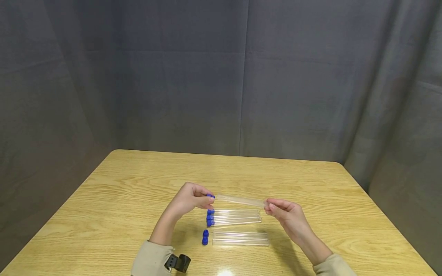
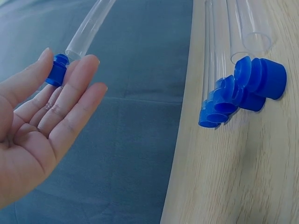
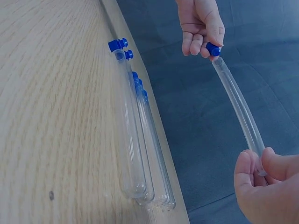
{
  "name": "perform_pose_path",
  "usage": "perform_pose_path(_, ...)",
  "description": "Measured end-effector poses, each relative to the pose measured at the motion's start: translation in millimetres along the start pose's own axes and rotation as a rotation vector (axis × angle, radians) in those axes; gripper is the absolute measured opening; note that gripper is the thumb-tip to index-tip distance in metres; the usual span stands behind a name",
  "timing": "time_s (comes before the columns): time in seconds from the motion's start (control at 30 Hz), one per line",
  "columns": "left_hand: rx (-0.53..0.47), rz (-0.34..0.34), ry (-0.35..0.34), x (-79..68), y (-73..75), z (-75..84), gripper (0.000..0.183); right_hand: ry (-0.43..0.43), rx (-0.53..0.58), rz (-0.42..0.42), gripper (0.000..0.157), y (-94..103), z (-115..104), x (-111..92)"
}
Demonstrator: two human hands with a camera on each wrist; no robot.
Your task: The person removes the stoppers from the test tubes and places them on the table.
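- Cap (image 2: 56,72): you're pinching it in your L hand (image 1: 190,199), thumb & fingertips clamping it; other L fingers are extending loosely.
- Tube (image 1: 241,200): you're holding it off the table (image 1: 103,214) w/ your R hand (image 1: 289,217), thumb & fingers clamping its rounded end.
- Cap's sitting right at the tube's open mouth, L end; can't tell if they're touching.
- Capped tubes (image 1: 238,217): 3 are lying side by side on the table, blue ends pointing L.
- Bare tubes (image 1: 240,241): 2 are lying nearer you, next to each other, mouths facing L.
- Spare caps (image 1: 205,241): 2 are resting just L of those mouths, also blue.
- Band (image 1: 177,262): black, you're wearing it at your L cuff.
- Curtain (image 1: 183,96): grey, hanging behind the table.
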State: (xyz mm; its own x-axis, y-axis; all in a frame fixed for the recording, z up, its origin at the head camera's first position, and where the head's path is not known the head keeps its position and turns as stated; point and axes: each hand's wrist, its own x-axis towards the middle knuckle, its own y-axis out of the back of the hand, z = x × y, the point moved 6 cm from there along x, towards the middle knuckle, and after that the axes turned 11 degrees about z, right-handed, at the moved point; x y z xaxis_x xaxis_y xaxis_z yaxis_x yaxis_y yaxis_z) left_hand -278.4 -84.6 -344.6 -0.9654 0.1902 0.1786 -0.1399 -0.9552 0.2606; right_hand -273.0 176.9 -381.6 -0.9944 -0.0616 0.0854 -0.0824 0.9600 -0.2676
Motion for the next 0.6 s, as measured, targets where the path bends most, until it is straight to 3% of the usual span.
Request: perform_pose_path(0.6,-0.004,-0.002,0.002,3.6,0.5,-8.6,0.018,-0.055,-0.075,0.034,0.019,2.5,10.0,2.7)
